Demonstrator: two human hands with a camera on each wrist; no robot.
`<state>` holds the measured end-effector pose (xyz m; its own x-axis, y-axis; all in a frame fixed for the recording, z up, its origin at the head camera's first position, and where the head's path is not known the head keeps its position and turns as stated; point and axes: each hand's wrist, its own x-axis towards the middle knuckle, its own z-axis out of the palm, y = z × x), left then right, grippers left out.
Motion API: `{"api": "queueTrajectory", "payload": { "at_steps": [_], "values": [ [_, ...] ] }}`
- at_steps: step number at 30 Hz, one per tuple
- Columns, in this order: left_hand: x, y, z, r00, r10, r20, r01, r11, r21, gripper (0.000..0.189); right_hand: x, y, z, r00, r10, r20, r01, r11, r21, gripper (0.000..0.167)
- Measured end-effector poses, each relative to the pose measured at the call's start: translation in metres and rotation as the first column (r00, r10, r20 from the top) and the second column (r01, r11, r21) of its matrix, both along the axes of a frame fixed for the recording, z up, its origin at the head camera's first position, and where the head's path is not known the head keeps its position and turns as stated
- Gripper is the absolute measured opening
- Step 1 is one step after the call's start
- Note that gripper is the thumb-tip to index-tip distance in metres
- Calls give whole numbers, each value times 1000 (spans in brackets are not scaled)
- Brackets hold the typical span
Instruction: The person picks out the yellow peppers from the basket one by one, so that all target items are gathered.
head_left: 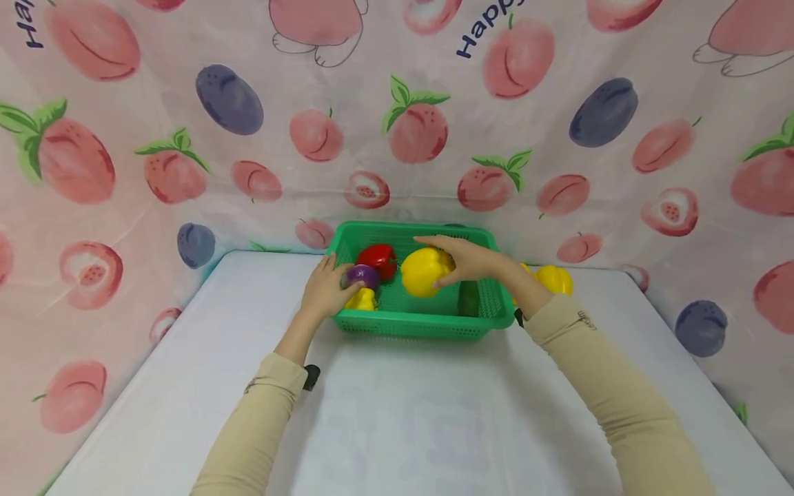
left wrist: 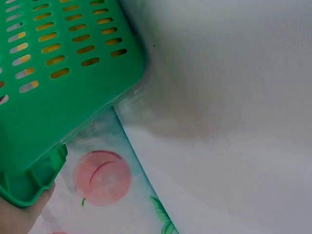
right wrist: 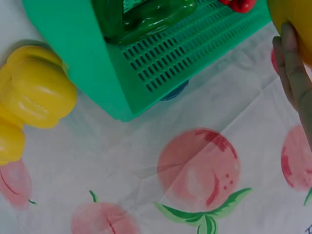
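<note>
A green plastic basket (head_left: 409, 326) with slotted walls stands on the white table. My left hand (head_left: 325, 286) grips its left rim, the thumb reaching over the inner side; in the left wrist view, part of that hand (left wrist: 19, 218) shows under the rim. My right hand (head_left: 470, 262) holds a yellow bell pepper (head_left: 423, 273) over the basket, fingers behind it and thumb in front. In the basket lie a red bell pepper (head_left: 377, 260), a round purple item (head_left: 364, 276), a small yellow pepper (head_left: 362, 300) and a dark green vegetable (head_left: 469, 299).
Beyond the basket's right end, yellow bell peppers (head_left: 554, 280) sit on the table (head_left: 403, 413), partly behind my right forearm. A peach-printed cloth (head_left: 347, 186) rises behind the table and at its sides.
</note>
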<state>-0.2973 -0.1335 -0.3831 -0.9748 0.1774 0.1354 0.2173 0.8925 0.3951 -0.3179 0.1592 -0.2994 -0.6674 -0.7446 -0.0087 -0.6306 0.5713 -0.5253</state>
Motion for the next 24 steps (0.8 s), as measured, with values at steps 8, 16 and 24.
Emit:
{"api": "queueTrajectory", "payload": {
  "at_steps": [8,16,24],
  "values": [
    [2,0,2,1000,-2,17,2,1000,3,58,22,12,-1,992,-94,-84,79,984,-162,80],
    [1,0,2,1000,-4,18,4,1000,-4,59,40,18,-20,968,-246,-51,205,890,-406,77],
    [2,0,3,1000,4,12,-4,1000,15,58,55,19,-29,935,-351,60,327,779,-534,73]
  ]
}}
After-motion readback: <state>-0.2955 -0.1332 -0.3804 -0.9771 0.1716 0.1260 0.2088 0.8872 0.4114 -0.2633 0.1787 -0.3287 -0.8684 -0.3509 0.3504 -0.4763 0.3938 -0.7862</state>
